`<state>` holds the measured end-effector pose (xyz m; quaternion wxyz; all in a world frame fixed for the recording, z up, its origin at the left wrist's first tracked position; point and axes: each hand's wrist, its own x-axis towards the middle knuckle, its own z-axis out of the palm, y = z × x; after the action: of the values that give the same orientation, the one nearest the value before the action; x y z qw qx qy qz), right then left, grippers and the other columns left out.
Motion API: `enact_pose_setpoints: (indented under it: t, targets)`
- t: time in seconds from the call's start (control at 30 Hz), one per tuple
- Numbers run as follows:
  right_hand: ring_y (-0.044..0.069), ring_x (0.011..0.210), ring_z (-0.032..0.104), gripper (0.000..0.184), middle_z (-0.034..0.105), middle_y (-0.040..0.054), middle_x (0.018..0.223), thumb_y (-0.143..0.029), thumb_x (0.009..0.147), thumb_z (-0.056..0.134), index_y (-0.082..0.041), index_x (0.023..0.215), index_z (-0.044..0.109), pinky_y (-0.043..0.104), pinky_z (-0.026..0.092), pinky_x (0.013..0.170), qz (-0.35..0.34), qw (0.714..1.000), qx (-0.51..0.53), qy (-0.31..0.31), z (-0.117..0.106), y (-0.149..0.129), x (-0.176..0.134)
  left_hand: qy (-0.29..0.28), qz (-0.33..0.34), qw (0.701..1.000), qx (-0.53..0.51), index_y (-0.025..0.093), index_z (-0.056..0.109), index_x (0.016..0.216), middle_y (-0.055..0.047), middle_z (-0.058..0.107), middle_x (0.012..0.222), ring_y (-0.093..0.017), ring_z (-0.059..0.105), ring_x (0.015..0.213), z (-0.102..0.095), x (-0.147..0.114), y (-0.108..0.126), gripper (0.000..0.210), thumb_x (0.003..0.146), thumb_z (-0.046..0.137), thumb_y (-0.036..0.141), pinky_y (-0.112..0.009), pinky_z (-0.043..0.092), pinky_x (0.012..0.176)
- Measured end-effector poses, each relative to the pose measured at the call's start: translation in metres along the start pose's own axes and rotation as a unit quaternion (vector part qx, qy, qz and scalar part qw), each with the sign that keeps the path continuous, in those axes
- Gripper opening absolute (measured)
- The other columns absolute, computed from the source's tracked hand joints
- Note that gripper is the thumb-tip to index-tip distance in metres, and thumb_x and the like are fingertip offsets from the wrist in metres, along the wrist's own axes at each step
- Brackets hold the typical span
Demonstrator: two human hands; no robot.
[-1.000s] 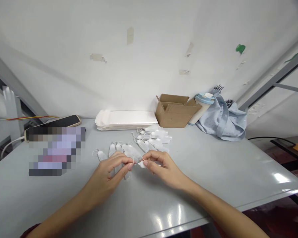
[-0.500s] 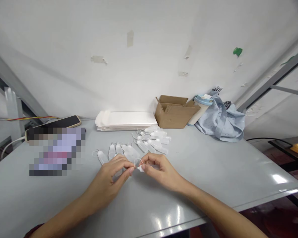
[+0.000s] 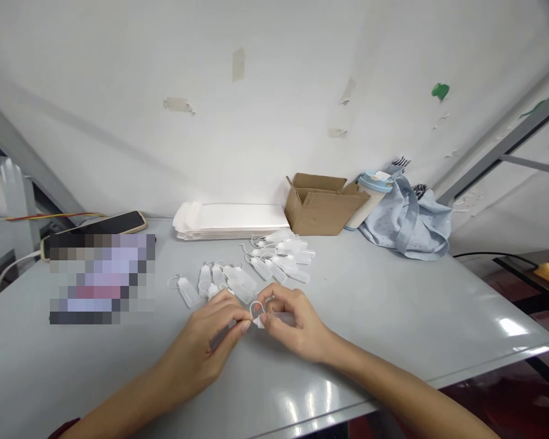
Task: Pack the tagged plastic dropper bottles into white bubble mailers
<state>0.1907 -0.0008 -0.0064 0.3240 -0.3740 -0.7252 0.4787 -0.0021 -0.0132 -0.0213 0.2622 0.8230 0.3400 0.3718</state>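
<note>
My right hand [image 3: 297,320] is closed around a small translucent squeeze bottle [image 3: 285,317], whose white nozzle end points left. A thin white strap [image 3: 257,303] arches up from the nozzle toward the fingertips of my left hand [image 3: 219,329]. Thumb and forefinger of that left hand pinch the cap end of the strap at the nozzle's tip; the cap itself is mostly hidden. Just beyond my hands lies a loose group of similar bottles [image 3: 241,281], and one bottle [image 3: 188,291] lies apart at its left. A second pile of bottles [image 3: 289,266] lies farther back, right of centre.
White flat boxes [image 3: 231,219] lie stacked against the wall. Beside them are an open cardboard box [image 3: 322,210], a lidded cup [image 3: 368,198] and a blue cloth bag [image 3: 409,225]. At the left are a phone [image 3: 105,228] and a blurred-out object [image 3: 105,277] on the grey table [image 3: 370,305].
Both hands have moved slightly down, toward me, still together at the nozzle. More of the bottle's body shows in my right hand. The view has shifted a little.
</note>
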Motion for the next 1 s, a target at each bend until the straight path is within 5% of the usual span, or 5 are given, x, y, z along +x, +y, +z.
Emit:
enact_pose_setpoints:
  t: [0.37, 0.7, 0.87, 1.0]
  targets:
    - [0.009, 0.053, 0.033, 0.016, 0.036, -0.0087, 0.058, -0.032, 0.088, 0.048, -0.020, 0.099, 0.049, 0.023, 0.028, 0.054, -0.032, 0.998, -0.048, 0.033, -0.001, -0.001, 0.002, 0.030, -0.141, 0.990, 0.006, 0.024, 0.063, 0.093, 0.000, 0.065, 0.083, -0.017, 0.060, 0.079, -0.021, 0.007, 0.002, 0.020, 0.090, 0.050, 0.039, -0.029, 0.049, 0.073]
    - [0.010, 0.054, 0.039, 0.019, 0.044, -0.0067, 0.062, -0.027, 0.089, 0.045, -0.020, 0.106, 0.043, 0.024, 0.032, 0.055, -0.062, 0.995, -0.079, -0.011, 0.008, 0.005, -0.002, 0.011, -0.131, 0.991, -0.020, 0.022, 0.059, 0.072, 0.002, 0.061, 0.073, -0.013, 0.057, 0.070, -0.011, 0.006, 0.005, 0.026, 0.091, 0.045, 0.033, -0.024, 0.046, 0.066]
    - [0.013, 0.065, 0.049, 0.037, 0.055, -0.0007, 0.077, -0.036, 0.090, 0.047, -0.018, 0.121, 0.037, 0.026, 0.039, 0.060, -0.045, 0.992, -0.121, -0.003, -0.009, 0.000, 0.002, 0.068, -0.175, 0.982, 0.021, 0.023, 0.060, 0.076, 0.001, 0.063, 0.076, -0.016, 0.058, 0.071, -0.038, 0.013, -0.003, 0.028, 0.089, 0.046, 0.044, -0.026, 0.046, 0.067]
    - [0.016, 0.075, 0.054, 0.031, 0.061, 0.0064, 0.093, -0.036, 0.091, 0.047, -0.017, 0.115, 0.046, 0.028, 0.041, 0.065, -0.027, 0.965, -0.259, 0.043, -0.027, 0.003, 0.010, 0.132, -0.222, 0.966, 0.013, 0.022, 0.059, 0.072, 0.000, 0.064, 0.075, -0.019, 0.059, 0.073, -0.063, 0.019, -0.016, 0.033, 0.086, 0.047, 0.050, -0.027, 0.047, 0.067]
